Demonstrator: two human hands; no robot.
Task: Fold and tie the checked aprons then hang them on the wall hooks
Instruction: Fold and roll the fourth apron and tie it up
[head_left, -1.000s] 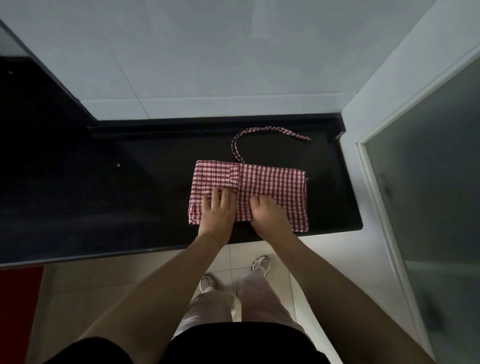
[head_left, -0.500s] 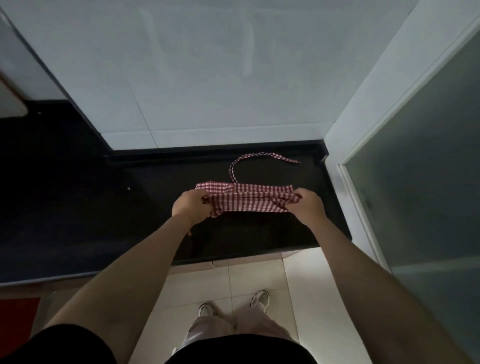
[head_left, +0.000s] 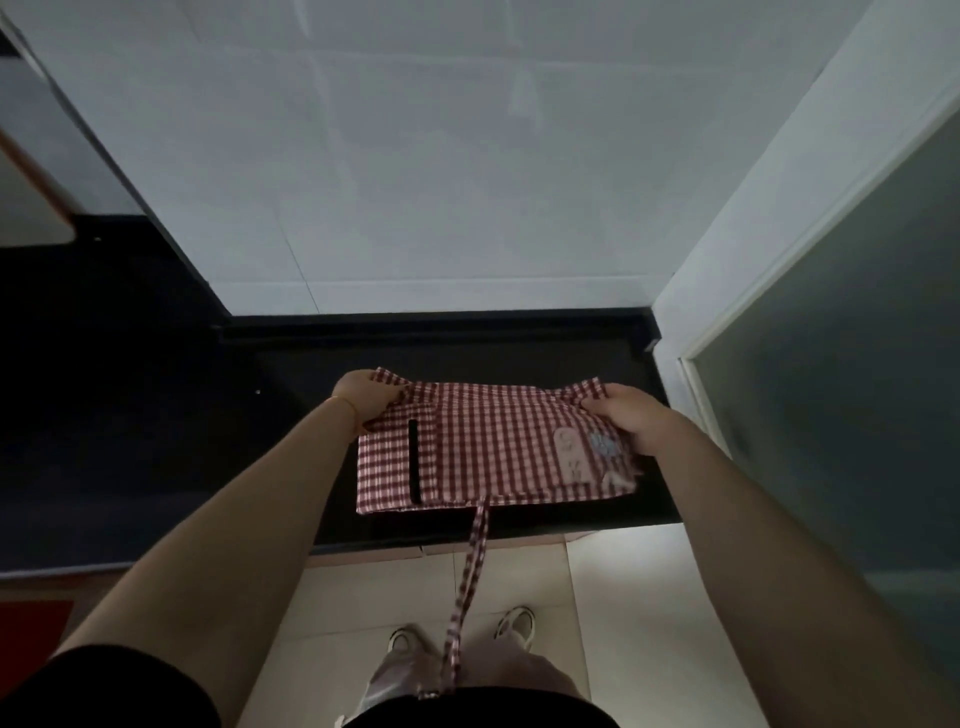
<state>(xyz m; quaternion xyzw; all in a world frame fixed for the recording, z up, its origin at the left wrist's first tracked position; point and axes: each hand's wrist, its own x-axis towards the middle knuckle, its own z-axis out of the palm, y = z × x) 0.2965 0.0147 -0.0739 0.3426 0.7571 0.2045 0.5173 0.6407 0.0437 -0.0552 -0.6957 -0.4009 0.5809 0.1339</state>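
Observation:
A folded red-and-white checked apron (head_left: 488, 447) lies on the black counter (head_left: 291, 467) near its front edge, with a pink patch and a blue motif showing on its right part. My left hand (head_left: 366, 397) grips the far left corner of the apron. My right hand (head_left: 631, 418) pinches the far right corner. One checked strap (head_left: 470, 587) hangs from the apron's front edge over the counter edge down toward my legs. No wall hooks are in view.
A white tiled wall (head_left: 415, 182) rises behind the counter. A white frame with a frosted glass door (head_left: 841, 364) stands on the right. Pale floor tiles (head_left: 623, 613) and my shoes are below, and a light-coloured board (head_left: 31, 208) sits at the far left.
The apron was flat under my palms, then lifted by both ends. Now it lies turned over, the patch side up, and the strap that lay behind it hangs off the front.

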